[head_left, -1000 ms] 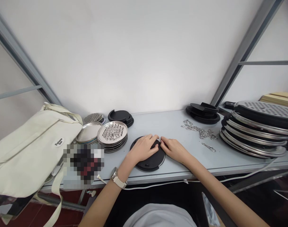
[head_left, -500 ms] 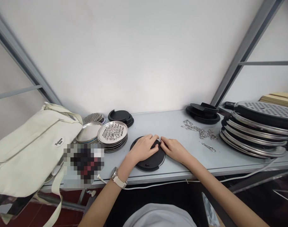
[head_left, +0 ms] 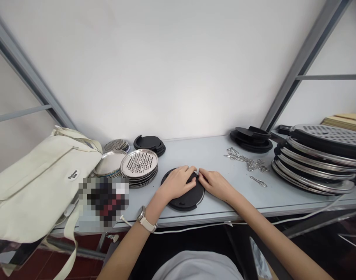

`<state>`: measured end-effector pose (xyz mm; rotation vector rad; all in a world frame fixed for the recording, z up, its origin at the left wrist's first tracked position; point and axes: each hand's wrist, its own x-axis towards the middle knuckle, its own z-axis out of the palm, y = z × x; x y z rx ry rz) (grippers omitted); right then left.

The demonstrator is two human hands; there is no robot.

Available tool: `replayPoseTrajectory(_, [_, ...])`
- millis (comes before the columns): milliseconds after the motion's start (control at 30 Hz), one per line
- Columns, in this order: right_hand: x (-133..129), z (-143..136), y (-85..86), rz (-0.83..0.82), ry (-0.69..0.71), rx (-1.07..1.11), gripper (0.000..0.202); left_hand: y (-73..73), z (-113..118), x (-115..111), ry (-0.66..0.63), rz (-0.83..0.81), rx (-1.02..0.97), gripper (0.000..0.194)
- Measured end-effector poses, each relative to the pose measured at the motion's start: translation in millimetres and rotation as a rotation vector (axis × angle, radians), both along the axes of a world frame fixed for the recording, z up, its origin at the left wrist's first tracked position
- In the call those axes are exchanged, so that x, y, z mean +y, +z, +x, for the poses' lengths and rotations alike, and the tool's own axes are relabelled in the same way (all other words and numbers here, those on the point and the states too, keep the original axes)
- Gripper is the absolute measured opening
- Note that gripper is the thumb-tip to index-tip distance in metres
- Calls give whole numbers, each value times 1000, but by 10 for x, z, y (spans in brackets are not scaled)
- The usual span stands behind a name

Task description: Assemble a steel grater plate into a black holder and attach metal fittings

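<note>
A round black plastic disc (head_left: 183,202) lies flat near the table's front edge, with a small hole and a raised rim part. My left hand (head_left: 178,182) is laid over it, fingers curled across its upper part and gripping it. At the disc's upper right edge, my right hand (head_left: 214,183) has its fingers pinched together on a small silvery metal wire clip, mostly hidden between both hands. More metal wire clips (head_left: 249,162) lie in a loose heap to the right, and one single clip (head_left: 258,181) lies nearer to me.
Left stand round metal grater plates (head_left: 139,163), plain metal discs (head_left: 110,162) and black holders (head_left: 149,144). More black holders (head_left: 250,140) sit back right, beside a tall stack of perforated discs (head_left: 318,163). A cream bag (head_left: 43,182) leans at the left; a white cable (head_left: 189,229) runs along the front edge.
</note>
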<state>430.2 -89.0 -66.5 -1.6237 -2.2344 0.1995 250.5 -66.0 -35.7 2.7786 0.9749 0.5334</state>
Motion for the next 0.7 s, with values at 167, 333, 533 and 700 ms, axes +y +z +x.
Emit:
replayPoseTrajectory(167, [3,9,-15,30,12,4,21,-2,-1,3,-13,6,-12,15])
replayPoseTrajectory(333, [4,11,-10,23,3,15,20,6,5,-4,-2,-8,2,16])
replayPoseTrajectory(533, [2,4,7,-1,-1,69,19,14,1,-5,-8,7,17,15])
replayPoseTrajectory(700, [7,11,0,13,4,65,18,3,2,0,-17,19,16,17])
